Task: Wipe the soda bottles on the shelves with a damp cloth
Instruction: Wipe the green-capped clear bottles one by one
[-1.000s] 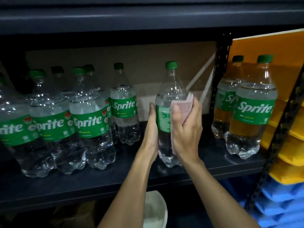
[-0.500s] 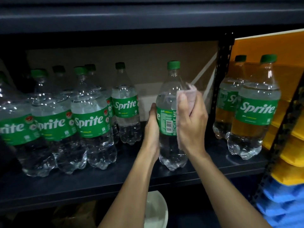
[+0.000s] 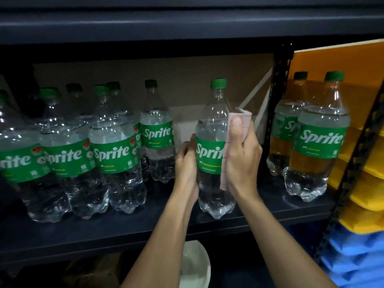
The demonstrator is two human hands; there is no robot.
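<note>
A clear Sprite bottle (image 3: 212, 129) with a green cap and label stands on the dark shelf (image 3: 145, 227) in the middle. My left hand (image 3: 187, 169) grips its left side at label height. My right hand (image 3: 242, 156) holds a folded pink cloth (image 3: 242, 116) against the bottle's right side, thumb pointing up. Several more Sprite bottles (image 3: 116, 150) crowd the left of the shelf, and two others (image 3: 320, 138) stand at the right.
A black perforated upright (image 3: 279, 94) rises behind the held bottle. Yellow (image 3: 365, 183) and blue (image 3: 353, 258) bins hang at the right. A white bowl (image 3: 194, 265) sits below the shelf between my forearms. Another shelf board (image 3: 145, 28) spans overhead.
The held bottle has turned, so the Sprite logo now faces me instead of the barcode. My right hand with the cloth has slid up its right side.
</note>
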